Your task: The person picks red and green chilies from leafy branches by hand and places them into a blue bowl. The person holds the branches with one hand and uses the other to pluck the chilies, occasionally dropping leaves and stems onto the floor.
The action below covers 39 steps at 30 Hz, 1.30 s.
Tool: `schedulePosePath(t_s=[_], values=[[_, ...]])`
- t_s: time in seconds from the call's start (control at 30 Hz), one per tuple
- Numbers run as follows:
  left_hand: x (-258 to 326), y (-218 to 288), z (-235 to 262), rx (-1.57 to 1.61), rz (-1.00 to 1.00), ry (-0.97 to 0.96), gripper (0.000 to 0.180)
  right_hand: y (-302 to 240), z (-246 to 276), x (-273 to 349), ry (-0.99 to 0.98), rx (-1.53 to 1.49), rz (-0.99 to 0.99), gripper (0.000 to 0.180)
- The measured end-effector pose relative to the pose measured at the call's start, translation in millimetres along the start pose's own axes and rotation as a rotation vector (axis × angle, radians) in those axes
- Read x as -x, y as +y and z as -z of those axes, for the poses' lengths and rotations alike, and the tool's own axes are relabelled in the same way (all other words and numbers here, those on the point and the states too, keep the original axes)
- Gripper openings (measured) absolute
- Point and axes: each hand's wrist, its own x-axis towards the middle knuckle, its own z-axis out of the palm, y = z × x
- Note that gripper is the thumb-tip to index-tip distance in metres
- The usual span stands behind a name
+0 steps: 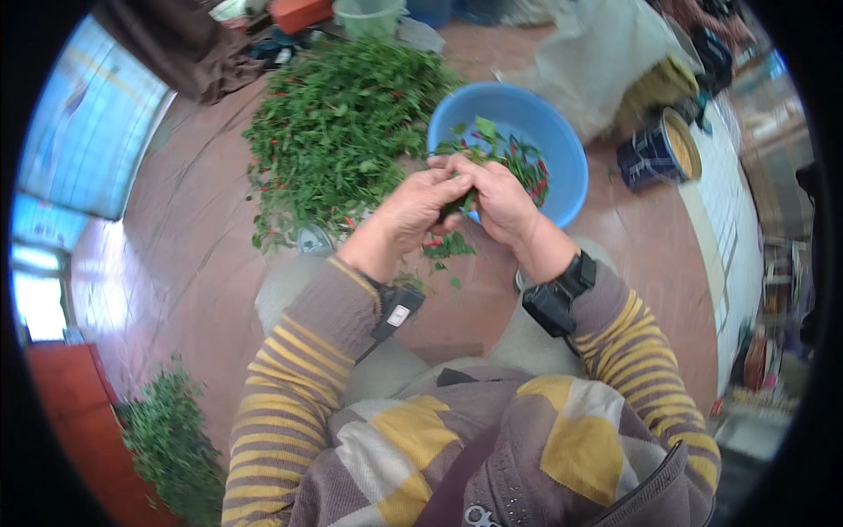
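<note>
My left hand [420,207] and my right hand [502,198] meet at the near edge of a round blue basin [569,167]. Both are closed around a leafy chili pepper sprig [454,207], partly hidden by the fingers. Green leaves stick out beyond the fingers over the basin, and a few leaves and a red pepper show below my left hand. Inside the basin lie red and green chili peppers [537,176]. Left of it spreads a large heap of chili pepper plants [338,123] with small red peppers among the leaves.
A dark blue bucket [645,165] lies tilted on the tiled floor [198,255] at the right. Behind it is a pale sheet [588,66]. A pale green tub [369,16] stands beyond the heap. More green plants [171,430] lie lower left, beside a red-orange box [70,395].
</note>
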Motion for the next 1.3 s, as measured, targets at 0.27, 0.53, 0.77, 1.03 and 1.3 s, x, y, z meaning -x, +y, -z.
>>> schedulePosePath(t_s=[0.27,0.53,0.77,1.03,1.3], values=[[-15.9,-15.0,-9.3,0.110,0.021,0.008,0.013,3.5,25.1,-3.7,-0.002,0.116,-0.303,0.043],[-13.2,-19.5,-3.4,0.123,0.195,0.017,0.010,15.3,31.1,-1.2,0.178,0.098,-0.195,0.024],[7.0,-36.6,-3.5,-0.683,0.254,0.211,0.012,38.4,44.4,6.3,0.070,0.923,-0.032,0.032],[24.1,-39.7,17.7,-0.964,0.355,0.152,0.027,46.5,42.4,18.1,0.044,1.029,-0.100,0.030],[26.4,-26.0,29.5,-0.635,0.208,0.426,0.008,42.4,80.3,20.1,-0.088,1.322,-0.365,0.032]])
